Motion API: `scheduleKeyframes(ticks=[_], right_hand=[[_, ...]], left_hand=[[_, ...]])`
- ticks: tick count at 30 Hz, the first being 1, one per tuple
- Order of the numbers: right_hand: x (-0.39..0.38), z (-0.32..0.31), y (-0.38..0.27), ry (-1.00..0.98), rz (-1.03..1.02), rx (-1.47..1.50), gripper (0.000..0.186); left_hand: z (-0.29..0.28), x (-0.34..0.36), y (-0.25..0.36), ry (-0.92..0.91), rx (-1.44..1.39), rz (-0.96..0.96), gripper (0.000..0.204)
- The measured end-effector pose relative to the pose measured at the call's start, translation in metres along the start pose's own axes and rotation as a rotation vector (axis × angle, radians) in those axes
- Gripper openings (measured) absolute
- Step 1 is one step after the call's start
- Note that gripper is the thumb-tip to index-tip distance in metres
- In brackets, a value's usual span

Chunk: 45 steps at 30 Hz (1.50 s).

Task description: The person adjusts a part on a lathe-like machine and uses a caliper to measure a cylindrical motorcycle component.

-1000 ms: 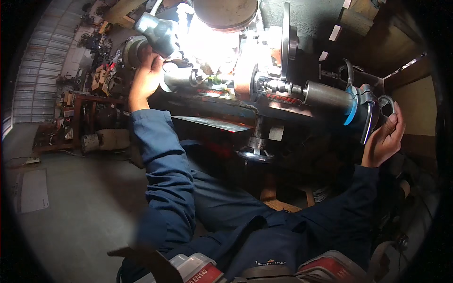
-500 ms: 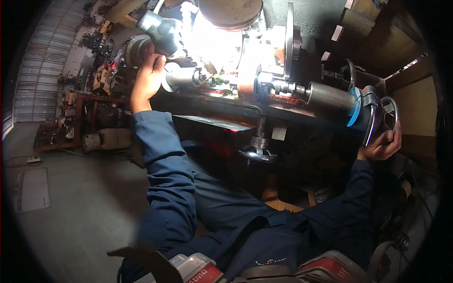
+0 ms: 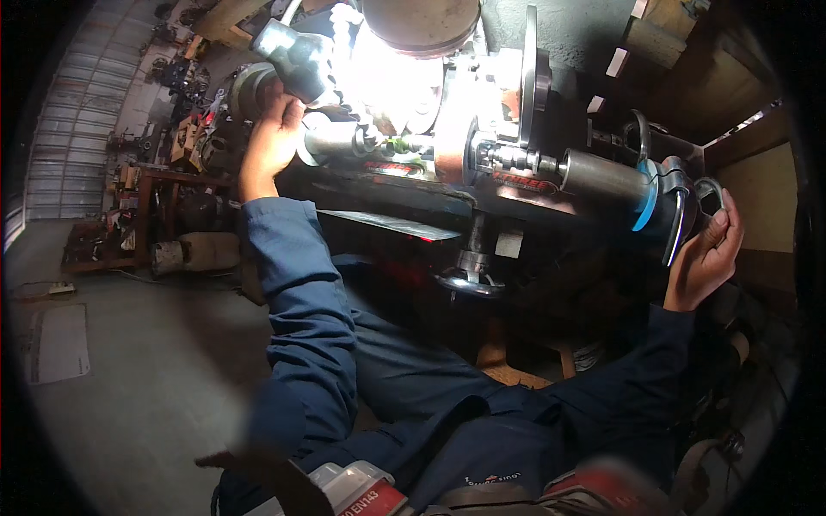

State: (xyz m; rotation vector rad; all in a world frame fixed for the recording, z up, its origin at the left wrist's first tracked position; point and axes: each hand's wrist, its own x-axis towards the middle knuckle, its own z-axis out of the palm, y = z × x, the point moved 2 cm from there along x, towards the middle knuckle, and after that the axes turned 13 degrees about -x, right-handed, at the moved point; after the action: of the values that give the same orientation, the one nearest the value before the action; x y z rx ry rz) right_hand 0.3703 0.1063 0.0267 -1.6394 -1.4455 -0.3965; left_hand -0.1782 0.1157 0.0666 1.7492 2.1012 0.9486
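A bench grinding machine with a thin metal shaft (image 3: 516,158) held level along its front lies before me. My left hand (image 3: 275,142) reaches up to the machine's left end, its fingers curled in beside a round grey metal wheel (image 3: 249,90). The lamp head partly hides those fingertips, so what they grip does not show. At the far right, my right hand (image 3: 712,254) has its fingers closed on the rim of a small handwheel (image 3: 708,186). This wheel sits at the end of a steel tailstock cylinder (image 3: 598,179) with a blue ring (image 3: 645,202) and a curved lever (image 3: 676,228).
A shiny lamp (image 3: 297,64) glares over the machine's middle. Behind the shaft stands a thin upright disc (image 3: 528,77). A lower handwheel (image 3: 469,282) juts toward my lap. To the left are a cluttered rack (image 3: 142,206) and a cylindrical object (image 3: 198,255) on the floor.
My right hand has turned at the wrist and shifted upward around the handwheel, its fingers now higher on the rim. The left hand stays almost where it was.
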Motion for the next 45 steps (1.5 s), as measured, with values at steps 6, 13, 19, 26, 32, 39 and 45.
scheduleKeyframes(ticks=[6,13,19,26,32,39,45], right_hand=[[-0.010,0.008,0.004,0.088,-0.038,0.048,0.031],[-0.033,0.024,0.041,0.298,-0.142,-0.052,0.034],[-0.053,0.036,0.059,0.390,-0.094,-0.008,0.031],[-0.053,0.037,0.060,0.542,-0.311,-0.332,0.033],[-0.028,0.017,0.028,0.177,-0.030,0.059,0.031],[0.001,0.000,-0.002,-0.057,0.046,-0.004,0.031],[0.031,0.003,0.005,-0.430,0.079,-0.136,0.032]], left_hand=[[-0.005,-0.003,-0.006,0.002,0.007,-0.009,0.026],[-0.003,-0.004,0.000,0.014,-0.049,0.051,0.029],[-0.004,-0.002,-0.009,-0.037,-0.078,0.021,0.032],[-0.005,-0.004,-0.007,-0.012,-0.066,-0.021,0.033],[-0.004,0.005,-0.029,-0.006,0.080,0.068,0.036],[-0.003,0.004,-0.016,-0.056,-0.080,-0.078,0.031],[-0.009,0.005,-0.029,-0.069,-0.034,0.016,0.032]])
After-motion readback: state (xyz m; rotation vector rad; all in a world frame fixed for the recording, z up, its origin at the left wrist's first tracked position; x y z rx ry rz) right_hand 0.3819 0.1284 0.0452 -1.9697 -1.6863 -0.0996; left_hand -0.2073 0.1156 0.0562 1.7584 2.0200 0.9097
